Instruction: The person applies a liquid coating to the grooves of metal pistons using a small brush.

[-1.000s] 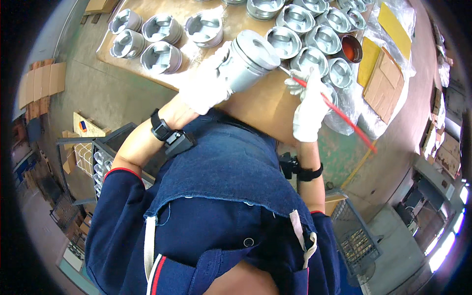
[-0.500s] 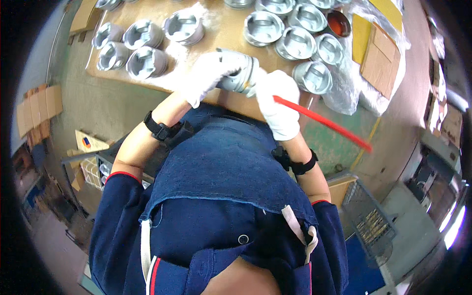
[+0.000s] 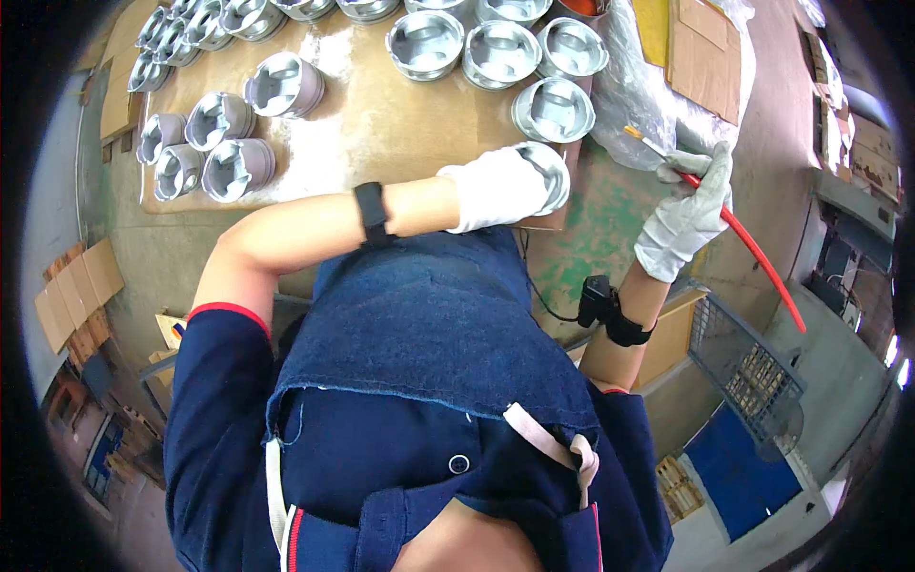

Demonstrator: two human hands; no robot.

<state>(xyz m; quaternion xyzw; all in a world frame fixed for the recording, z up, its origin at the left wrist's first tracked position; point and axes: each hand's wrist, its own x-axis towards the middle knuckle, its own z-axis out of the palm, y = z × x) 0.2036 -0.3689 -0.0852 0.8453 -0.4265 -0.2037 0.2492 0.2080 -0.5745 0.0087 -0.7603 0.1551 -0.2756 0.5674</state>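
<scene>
My left hand [image 3: 498, 191], in a white work glove, is wrapped round a grey metal piston [image 3: 550, 179] at the front right corner of the table. The piston stands with its hollow end up; whether it rests on the tabletop I cannot tell. Off the table's right edge, my right hand [image 3: 688, 212], gloved too, grips a thin brush [image 3: 762, 259] with a long red handle. Its pale tip points toward the table and touches nothing. Just beyond the held piston stands another piston [image 3: 554, 110].
Several pistons stand on the brown tabletop [image 3: 353, 143], in groups at the left and along the far side. A container with reddish liquid [image 3: 583, 6] is at the back right. Beside it lie clear plastic sheeting [image 3: 624, 91] and cardboard [image 3: 703, 57]. A wire basket [image 3: 748, 353] is at lower right.
My left hand has carried the piston rightward to the table corner and turned it hollow end up. My right hand has drawn away from it to the right, brush still held.
</scene>
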